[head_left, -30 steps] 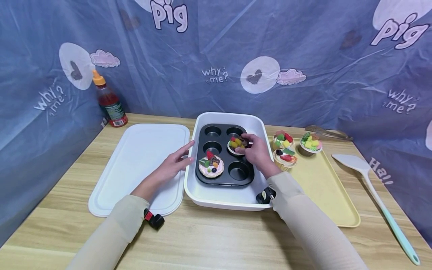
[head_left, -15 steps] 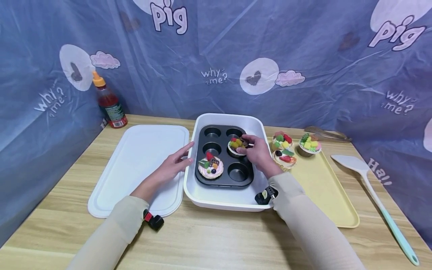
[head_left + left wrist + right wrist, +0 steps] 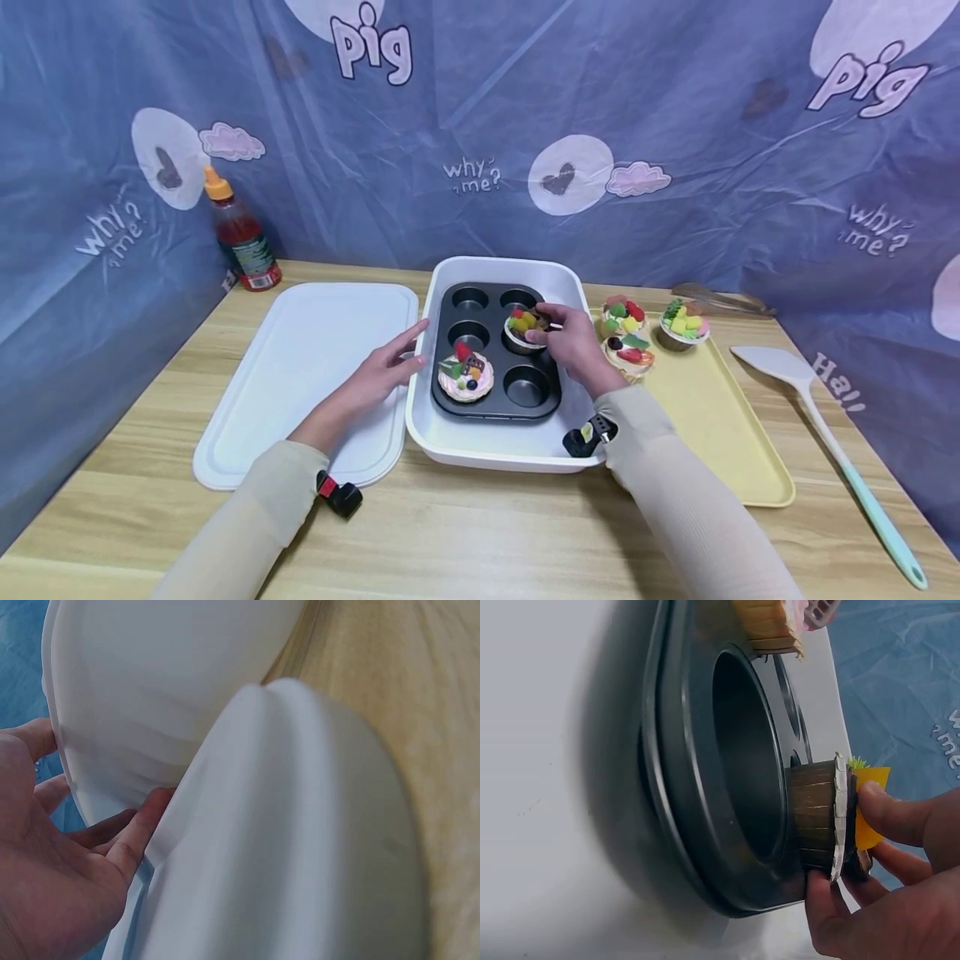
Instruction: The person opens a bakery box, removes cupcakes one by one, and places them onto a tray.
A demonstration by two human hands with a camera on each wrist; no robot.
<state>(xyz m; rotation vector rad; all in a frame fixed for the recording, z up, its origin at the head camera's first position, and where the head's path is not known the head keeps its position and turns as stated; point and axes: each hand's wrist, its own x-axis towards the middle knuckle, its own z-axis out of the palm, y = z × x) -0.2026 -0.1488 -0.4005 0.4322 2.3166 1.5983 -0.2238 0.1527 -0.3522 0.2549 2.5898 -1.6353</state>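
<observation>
Head view, left to right: a sauce bottle (image 3: 242,234) stands at the back of the wooden surface (image 3: 465,533), then a white lid (image 3: 307,367) lying flat, then a white dish (image 3: 497,440) holding a dark muffin tin (image 3: 498,392). Our left hand (image 3: 382,373) rests with straight, relaxed fingers against the dish's left wall; the left wrist view confirms fingertips (image 3: 142,825) touching the white wall and nothing gripped. Our right hand (image 3: 576,342) pinches a fruit-topped cupcake (image 3: 525,327) at the tin's middle right cup. The right wrist view adds what the head misses: the cupcake's brown ribbed case (image 3: 816,817) sits partly out of the cup, thumb and fingers curled on its top rim. A pink-frosted cupcake (image 3: 466,377) sits in the front left cup. Further right, a yellow tray (image 3: 712,417) carries three more cupcakes (image 3: 628,350), and a spatula (image 3: 825,433) lies beyond. Blue printed sheeting (image 3: 675,125) closes the room behind. Tongs (image 3: 720,298) at the back are hard to make out.
</observation>
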